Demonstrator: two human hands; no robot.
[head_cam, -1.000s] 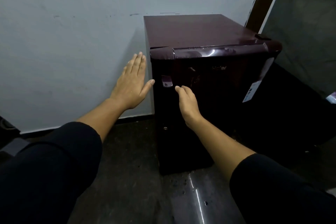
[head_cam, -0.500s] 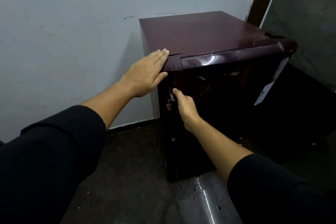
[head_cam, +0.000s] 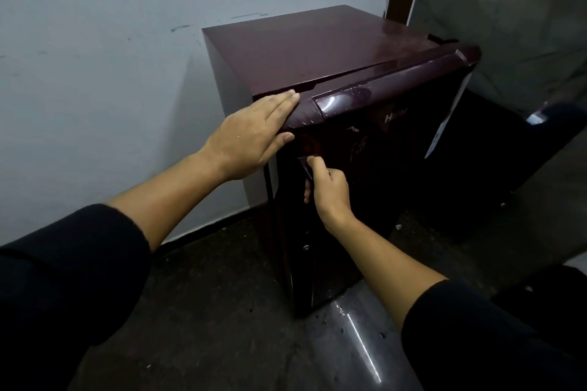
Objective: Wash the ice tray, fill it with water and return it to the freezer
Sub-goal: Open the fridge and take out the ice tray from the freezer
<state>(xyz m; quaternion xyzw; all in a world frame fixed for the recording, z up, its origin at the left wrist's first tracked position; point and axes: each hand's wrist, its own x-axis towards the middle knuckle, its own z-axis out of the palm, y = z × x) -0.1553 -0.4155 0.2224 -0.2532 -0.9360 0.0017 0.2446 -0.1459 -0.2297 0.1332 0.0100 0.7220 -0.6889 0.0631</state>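
Bracing flat on the top front-left corner of the small glossy maroon mini fridge [head_cam: 317,51], the left hand [head_cam: 251,136] has its fingers straight and together, with the thumb lying just under the curved top edge of the dark door [head_cam: 397,162]. The right hand [head_cam: 327,190] is lower, fingers curled round the small dark door handle [head_cam: 304,165] on the door's left edge. The hands are apart, left above right, and both are on the fridge. Black sleeves [head_cam: 73,279] cover both forearms up to mid-arm. The fridge stands on the dark speckled floor [head_cam: 222,311], with its left side near the pale grey wall [head_cam: 95,73]. A white label sticker [head_cam: 440,133] sits at the door's right edge, and faint brand lettering [head_cam: 395,116] runs near its top. Cannot tell whether the door is fully closed. Cannot tell where the ice tray is.
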